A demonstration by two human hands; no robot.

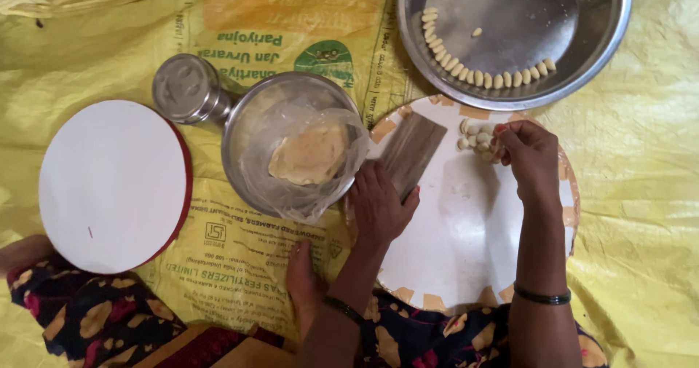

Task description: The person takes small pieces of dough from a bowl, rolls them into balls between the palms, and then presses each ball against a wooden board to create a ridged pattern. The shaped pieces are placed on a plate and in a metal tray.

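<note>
A yellow woven sack sheet (641,193) is covering the floor, carrying two round boards (109,186), a steel bowl (244,139), a tin (186,88) and a steel plate (604,40).

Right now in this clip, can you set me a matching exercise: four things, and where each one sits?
1. dough lump
2. shaped dough pieces
3. left hand
4. plain white round board

a. in a row along the steel plate
b. resting on the ridged wooden tool
c. inside the plastic-lined steel bowl
d. far left, by the knee

Pairs: 1-c, 2-a, 3-b, 4-d
</note>
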